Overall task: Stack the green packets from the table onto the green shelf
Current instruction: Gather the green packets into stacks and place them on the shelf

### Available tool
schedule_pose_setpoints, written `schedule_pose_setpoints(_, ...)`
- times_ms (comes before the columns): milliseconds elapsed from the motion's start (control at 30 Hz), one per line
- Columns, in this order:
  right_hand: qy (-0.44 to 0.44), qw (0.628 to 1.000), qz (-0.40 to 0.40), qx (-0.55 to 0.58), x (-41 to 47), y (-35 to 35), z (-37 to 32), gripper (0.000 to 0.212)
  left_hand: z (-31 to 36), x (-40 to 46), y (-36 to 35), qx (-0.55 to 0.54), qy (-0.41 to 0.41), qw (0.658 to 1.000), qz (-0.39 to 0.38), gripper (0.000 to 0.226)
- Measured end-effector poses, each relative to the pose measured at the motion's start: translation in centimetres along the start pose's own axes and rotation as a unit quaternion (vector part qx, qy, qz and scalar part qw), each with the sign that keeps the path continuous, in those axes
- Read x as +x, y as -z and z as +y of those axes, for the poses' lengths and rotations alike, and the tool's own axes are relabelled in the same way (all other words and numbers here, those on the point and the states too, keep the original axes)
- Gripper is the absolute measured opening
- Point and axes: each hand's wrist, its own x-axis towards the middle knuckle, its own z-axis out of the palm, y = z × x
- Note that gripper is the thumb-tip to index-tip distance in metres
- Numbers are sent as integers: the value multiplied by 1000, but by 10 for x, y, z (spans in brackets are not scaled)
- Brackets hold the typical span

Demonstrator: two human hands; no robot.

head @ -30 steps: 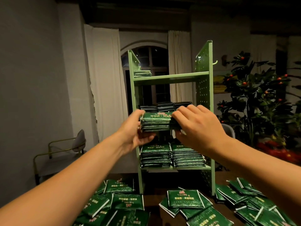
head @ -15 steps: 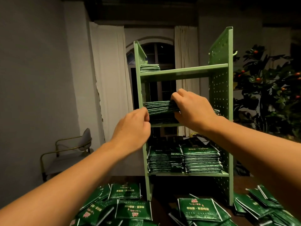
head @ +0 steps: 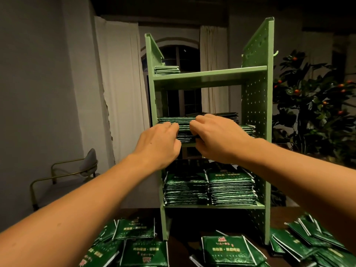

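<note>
- Green packet stack (head: 173,123) sits on the middle board of the green shelf (head: 256,105); left hand (head: 158,143) and right hand (head: 215,137), fingers curled, pinch its front edge.
- Two taller stacks (head: 210,187) fill the bottom board, one small stack (head: 166,70) the top.
- Loose packets (head: 225,249) litter the desk (head: 185,247).

Both hands reach the green shelf's (head: 210,76) middle tier; left hand (head: 159,144) and right hand (head: 215,139) grip a packet stack (head: 174,122); loose packets (head: 225,249) litter the surface (head: 185,249) below.
</note>
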Motion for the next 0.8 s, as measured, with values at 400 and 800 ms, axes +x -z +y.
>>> schedule_pose_setpoints(400,-81,992,-39,84,-4,-4,6,11,-13,-12,2,-24,39,999,-13,6)
schedule_pose_setpoints(800,-113,974,-143,135,-63,48,-11,5,23,-63,54,-62,8,989,-133,14)
